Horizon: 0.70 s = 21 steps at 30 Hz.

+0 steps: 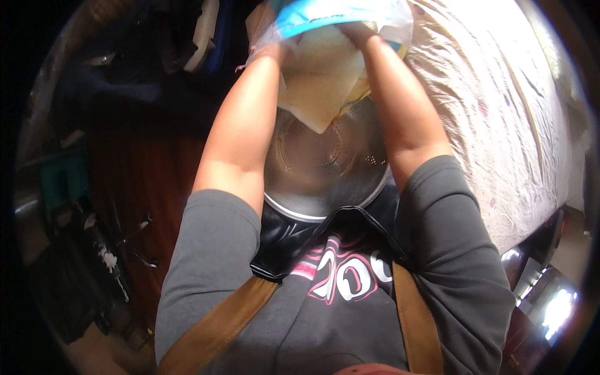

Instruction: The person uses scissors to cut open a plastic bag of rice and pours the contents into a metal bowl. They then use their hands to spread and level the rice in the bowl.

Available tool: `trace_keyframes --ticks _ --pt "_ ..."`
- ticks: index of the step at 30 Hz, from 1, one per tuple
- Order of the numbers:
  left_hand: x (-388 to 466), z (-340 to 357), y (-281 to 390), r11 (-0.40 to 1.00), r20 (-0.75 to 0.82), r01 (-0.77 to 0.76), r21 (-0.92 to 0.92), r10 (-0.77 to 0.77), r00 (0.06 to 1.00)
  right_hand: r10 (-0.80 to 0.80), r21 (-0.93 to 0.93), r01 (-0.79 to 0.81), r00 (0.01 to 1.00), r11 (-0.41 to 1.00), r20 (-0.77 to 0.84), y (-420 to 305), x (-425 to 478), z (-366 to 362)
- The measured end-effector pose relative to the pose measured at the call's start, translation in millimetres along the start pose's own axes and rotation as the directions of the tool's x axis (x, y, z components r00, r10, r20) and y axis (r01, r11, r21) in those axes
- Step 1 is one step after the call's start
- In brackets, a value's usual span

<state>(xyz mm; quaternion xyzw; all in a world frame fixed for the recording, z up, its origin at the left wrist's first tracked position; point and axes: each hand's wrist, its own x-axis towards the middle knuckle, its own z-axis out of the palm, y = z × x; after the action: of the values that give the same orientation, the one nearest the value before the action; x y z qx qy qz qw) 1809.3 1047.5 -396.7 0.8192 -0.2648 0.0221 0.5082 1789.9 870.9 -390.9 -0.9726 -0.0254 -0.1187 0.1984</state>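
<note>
Before me, both arms reach forward to a large plastic bag (pixel 323 79) with a blue and clear printed part and a pale beige side. My left hand (pixel 283 49) grips its left side and my right hand (pixel 360 35) its right side; the bag's folds hide most of the fingers. One corner of the bag points down over a round metal colander (pixel 300 199) with small holes. Between my forearms, the colander's near rim lies close to a black apron (pixel 286 234) on brown straps. Whatever the bag contains is hidden.
A pale, wrinkled cloth cover (pixel 492 126) bulges on the right, brightly lit. At left are a dark reddish-brown wooden surface (pixel 136 187), a green plastic object (pixel 65 180) and dark clutter. A glossy, reflective surface (pixel 558 309) lies at lower right.
</note>
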Motion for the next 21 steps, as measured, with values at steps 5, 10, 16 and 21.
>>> trace_keyframes --ticks 5,10,16,21 --pt "-15.9 10.8 28.8 0.986 -0.104 -0.079 -0.149 0.064 0.993 0.09 0.176 -0.104 0.992 0.979 0.09 -17.4 -36.4 -16.8" --pt "-57.4 12.4 48.4 0.987 -0.025 0.157 -0.015 -0.158 0.987 0.254 0.298 -0.246 0.967 0.922 0.014 -67.5 -89.0 -19.8" --pt "-72.4 53.7 20.5 0.971 -0.459 -0.137 0.197 0.215 0.862 0.179 0.423 -0.069 0.958 0.903 -0.225 -59.7 -105.8 5.0" --pt "25.2 19.2 18.7 0.964 0.03 0.261 -0.04 -0.26 0.965 0.158 0.064 -0.154 0.986 0.986 -0.054 -17.5 0.9 -8.5"
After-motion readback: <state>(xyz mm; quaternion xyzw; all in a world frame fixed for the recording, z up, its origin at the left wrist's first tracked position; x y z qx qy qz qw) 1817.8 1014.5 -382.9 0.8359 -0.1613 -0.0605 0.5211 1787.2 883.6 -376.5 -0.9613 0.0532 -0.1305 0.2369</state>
